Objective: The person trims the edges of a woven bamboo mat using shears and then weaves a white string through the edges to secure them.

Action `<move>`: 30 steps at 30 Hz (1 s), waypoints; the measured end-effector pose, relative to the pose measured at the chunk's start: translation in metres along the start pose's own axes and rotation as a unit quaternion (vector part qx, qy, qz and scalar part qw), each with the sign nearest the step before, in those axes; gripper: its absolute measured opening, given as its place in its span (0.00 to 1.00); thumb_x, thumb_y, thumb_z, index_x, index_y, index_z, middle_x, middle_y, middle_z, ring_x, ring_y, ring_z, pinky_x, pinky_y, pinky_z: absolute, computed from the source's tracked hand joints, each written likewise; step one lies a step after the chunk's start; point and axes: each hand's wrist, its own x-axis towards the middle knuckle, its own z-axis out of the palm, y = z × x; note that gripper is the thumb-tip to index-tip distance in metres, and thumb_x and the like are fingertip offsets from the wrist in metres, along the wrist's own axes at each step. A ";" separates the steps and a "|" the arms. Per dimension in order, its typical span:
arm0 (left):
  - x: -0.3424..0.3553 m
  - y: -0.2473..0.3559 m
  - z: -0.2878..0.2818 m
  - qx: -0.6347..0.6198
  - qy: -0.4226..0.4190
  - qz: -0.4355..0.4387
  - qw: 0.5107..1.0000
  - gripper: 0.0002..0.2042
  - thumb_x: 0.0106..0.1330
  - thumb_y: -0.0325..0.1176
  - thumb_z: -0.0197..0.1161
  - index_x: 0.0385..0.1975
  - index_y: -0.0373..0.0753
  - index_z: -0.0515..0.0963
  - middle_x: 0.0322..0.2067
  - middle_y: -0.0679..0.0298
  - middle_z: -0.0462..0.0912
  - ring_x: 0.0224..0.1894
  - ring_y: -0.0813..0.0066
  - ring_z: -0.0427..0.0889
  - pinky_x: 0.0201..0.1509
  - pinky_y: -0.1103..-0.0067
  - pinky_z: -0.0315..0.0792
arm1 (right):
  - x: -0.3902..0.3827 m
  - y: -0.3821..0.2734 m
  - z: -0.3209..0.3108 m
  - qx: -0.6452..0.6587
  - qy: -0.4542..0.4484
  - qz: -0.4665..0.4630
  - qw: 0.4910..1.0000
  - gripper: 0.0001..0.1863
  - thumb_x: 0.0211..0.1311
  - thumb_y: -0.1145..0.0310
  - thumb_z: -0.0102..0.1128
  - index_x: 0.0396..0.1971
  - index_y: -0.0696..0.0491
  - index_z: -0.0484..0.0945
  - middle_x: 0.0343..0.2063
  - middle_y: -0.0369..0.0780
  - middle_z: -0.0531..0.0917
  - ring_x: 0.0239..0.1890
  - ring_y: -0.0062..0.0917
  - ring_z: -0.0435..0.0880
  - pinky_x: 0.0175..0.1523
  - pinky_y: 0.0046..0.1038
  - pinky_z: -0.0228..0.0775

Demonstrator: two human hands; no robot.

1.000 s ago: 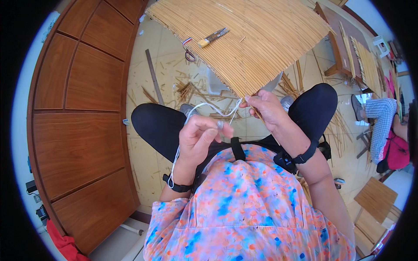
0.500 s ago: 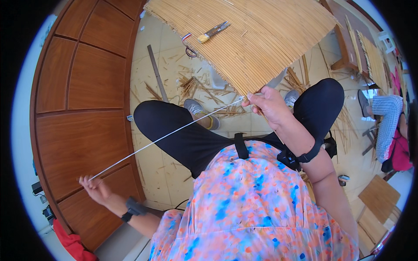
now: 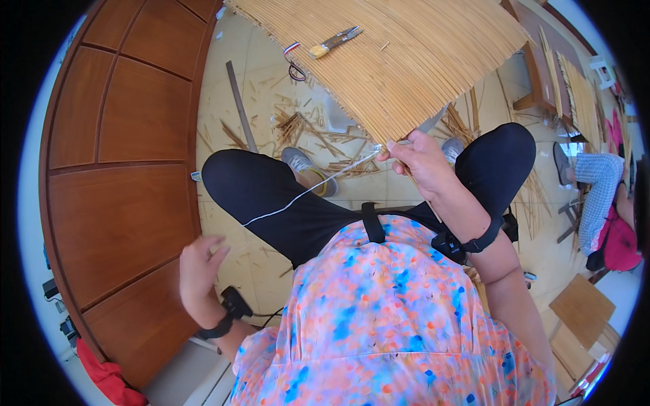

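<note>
Slatted tan mat (image 3: 393, 61) at 1 o'clock, partly covering a translucent tub (image 3: 336, 116) at 12; the tub's contents are indiscernible.
The left hand (image 3: 201, 269), at 8 o'clock, has spread fingers; the right hand (image 3: 421, 161), at 2, pinches a thin stick (image 3: 433, 210) at the mat's near corner, whence a white cord (image 3: 313, 187) runs toward 8.

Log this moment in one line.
left hand: open, empty | right hand: pinching slat mat at near corner | white cord: from that corner over left thigh | wooden-handled tool: lying on mat
</note>
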 end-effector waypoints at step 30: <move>0.030 0.062 0.112 -0.488 -0.161 0.089 0.853 0.07 0.63 0.24 0.53 0.29 0.28 0.77 0.16 0.61 0.77 0.18 0.77 0.77 0.23 0.82 0.71 | 0.002 0.004 -0.005 -0.011 0.005 -0.004 1.000 0.12 0.61 0.72 0.53 0.41 0.62 0.70 0.30 0.44 0.81 0.24 0.17 0.75 0.26 0.15 0.64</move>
